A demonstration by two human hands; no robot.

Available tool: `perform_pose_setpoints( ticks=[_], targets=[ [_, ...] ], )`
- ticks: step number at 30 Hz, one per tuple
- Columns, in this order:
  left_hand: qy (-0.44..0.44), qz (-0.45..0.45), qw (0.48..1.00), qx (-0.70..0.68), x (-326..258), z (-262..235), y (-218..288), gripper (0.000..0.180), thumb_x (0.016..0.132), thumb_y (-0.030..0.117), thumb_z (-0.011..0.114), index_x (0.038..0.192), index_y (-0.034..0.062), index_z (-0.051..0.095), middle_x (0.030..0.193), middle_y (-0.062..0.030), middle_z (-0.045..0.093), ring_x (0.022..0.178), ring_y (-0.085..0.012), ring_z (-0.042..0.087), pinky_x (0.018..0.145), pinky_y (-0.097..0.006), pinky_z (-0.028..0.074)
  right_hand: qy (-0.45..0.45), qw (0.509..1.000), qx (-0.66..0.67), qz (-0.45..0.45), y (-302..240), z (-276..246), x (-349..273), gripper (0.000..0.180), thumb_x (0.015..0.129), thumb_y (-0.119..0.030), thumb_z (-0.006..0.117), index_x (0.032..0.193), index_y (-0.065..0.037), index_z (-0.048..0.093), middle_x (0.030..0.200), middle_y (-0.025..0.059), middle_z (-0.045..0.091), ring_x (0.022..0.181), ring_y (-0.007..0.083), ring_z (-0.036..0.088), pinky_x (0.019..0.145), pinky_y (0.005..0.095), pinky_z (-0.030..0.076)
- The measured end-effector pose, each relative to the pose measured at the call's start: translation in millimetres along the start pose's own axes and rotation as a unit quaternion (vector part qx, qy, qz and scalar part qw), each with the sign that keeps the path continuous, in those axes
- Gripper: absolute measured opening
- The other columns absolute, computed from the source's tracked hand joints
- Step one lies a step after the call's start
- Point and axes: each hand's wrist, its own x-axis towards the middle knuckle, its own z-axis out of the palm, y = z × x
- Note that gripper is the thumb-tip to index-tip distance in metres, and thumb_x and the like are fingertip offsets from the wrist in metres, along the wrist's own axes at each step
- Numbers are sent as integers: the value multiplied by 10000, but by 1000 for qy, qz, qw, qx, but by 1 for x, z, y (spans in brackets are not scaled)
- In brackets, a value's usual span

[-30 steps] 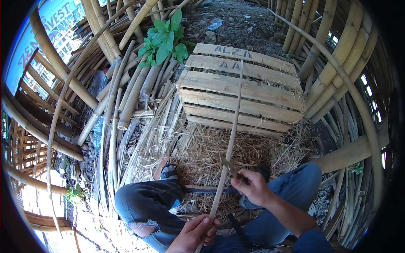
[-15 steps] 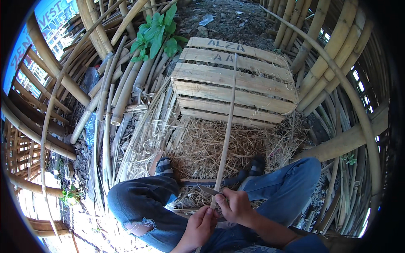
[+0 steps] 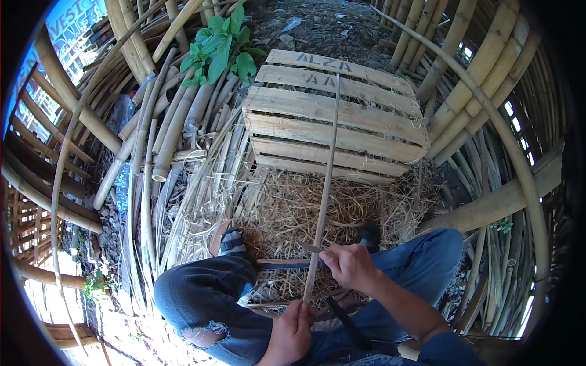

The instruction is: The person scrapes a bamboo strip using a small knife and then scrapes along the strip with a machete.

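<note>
My left hand (image 3: 293, 330) is closed on the near end of a long, thin bamboo strip (image 3: 323, 204), just above my lap. From there the strip runs away from me, its far part lying over a slatted wooden crate (image 3: 293, 99). My right hand (image 3: 350, 267) grips a knife, fingers wrapped around its handle, which they mostly hide. The knife blade (image 3: 309, 247) points left and crosses the strip, at about the height of my feet. Both hands are apart, with a bare length of strip between them.
Curly shavings (image 3: 299, 204) cover the ground between my feet and the crate. Bamboo poles (image 3: 177, 122) and split strips (image 3: 204, 183) lie at the left, near a leafy green plant (image 3: 223, 49). More poles (image 3: 470, 91) lean at the right. A dark strap-like piece (image 3: 348, 321) lies by my lap.
My right hand and the knife have moved away from me along the strip, off my left hand. My left hand has lowered slightly, still holding the strip. The whole view has shifted slightly.
</note>
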Motion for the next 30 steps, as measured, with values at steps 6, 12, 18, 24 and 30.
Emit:
perform_pose_setpoints(
  ticks=[6, 12, 18, 24, 30],
  targets=[
    [15, 57, 996, 61, -3, 10, -31, 231, 934, 163, 413, 856, -21, 531, 629, -121, 552, 578, -203, 531, 536, -327, 404, 41, 996, -65, 33, 23, -6, 24, 418, 927, -281, 445, 607, -20, 507, 484, 171, 486, 480, 368, 538, 453, 428, 414],
    [16, -16, 999, -23, 1, 13, -43, 234, 934, 176, 435, 819, -5, 528, 613, -65, 526, 558, -141, 497, 509, -289, 383, 2, 994, -41, 103, 34, -20, 42, 565, 950, -438, 322, 665, -8, 552, 495, 147, 524, 487, 328, 561, 493, 433, 441],
    [-25, -144, 973, -180, 2, 5, -13, 230, 953, 206, 423, 830, 44, 531, 597, 27, 458, 513, -55, 398, 455, -225, 307, -18, 967, 208, 146, 14, -27, 3, 240, 917, -209, 486, 998, 7, 552, 710, 23, 514, 590, 75, 453, 524, 241, 370],
    [-72, -190, 971, -130, 7, 2, -18, 219, 958, 212, 414, 854, 52, 522, 604, 53, 419, 509, -38, 367, 443, -206, 276, -40, 789, 554, 263, 21, -26, -10, 257, 946, -197, 425, 1047, 23, 512, 695, 62, 515, 529, 78, 419, 445, 207, 323],
    [-24, -125, 982, -143, 4, 15, -39, 202, 962, 206, 405, 880, 67, 527, 591, 65, 395, 491, -30, 344, 431, -202, 264, 170, 689, 602, 367, 111, -9, 42, 237, 919, -213, 436, 940, 14, 500, 673, 80, 509, 467, 93, 396, 383, 220, 288]
  ],
)
